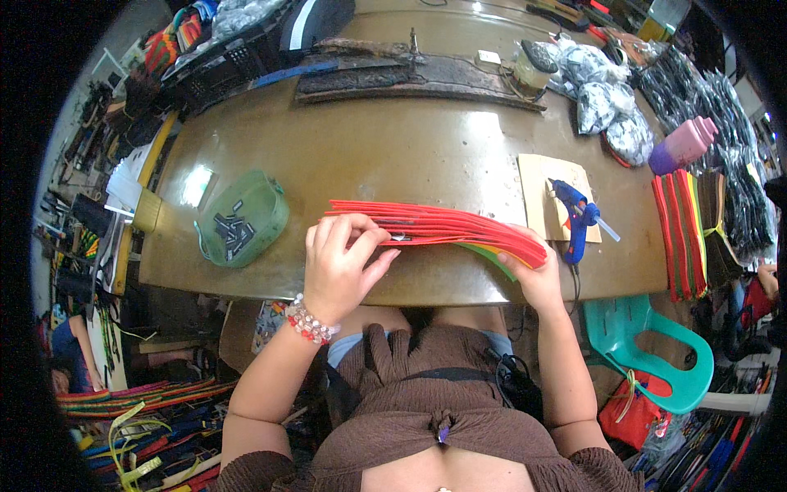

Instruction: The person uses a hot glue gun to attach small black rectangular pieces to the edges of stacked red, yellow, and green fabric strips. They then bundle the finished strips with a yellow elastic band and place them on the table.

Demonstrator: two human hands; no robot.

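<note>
A thick bundle of long red strips (459, 225) is held in front of me above the table's near edge, with a yellow-green strip (489, 256) showing beneath it. My right hand (531, 266) is closed around the bundle's right end, thumb on top. At its left part, my left hand (344, 254) has its fingers bent around the strips' edges, thumb and forefinger close together. By those fingertips a small dark and silvery piece (399, 238) shows against the strips; whether I pinch it is unclear. Left of my hands, a green translucent tub (266, 234) contains several small dark flat pieces (234, 234).
A blue glue gun (576, 215) lies on brown cardboard (537, 184) at the right, its cord trailing off the near edge. Beyond it are stacked coloured strips (680, 238) and a pink-purple bottle (684, 146). A long dark board (418, 82) spans the back; a green plastic chair (656, 353) stands right.
</note>
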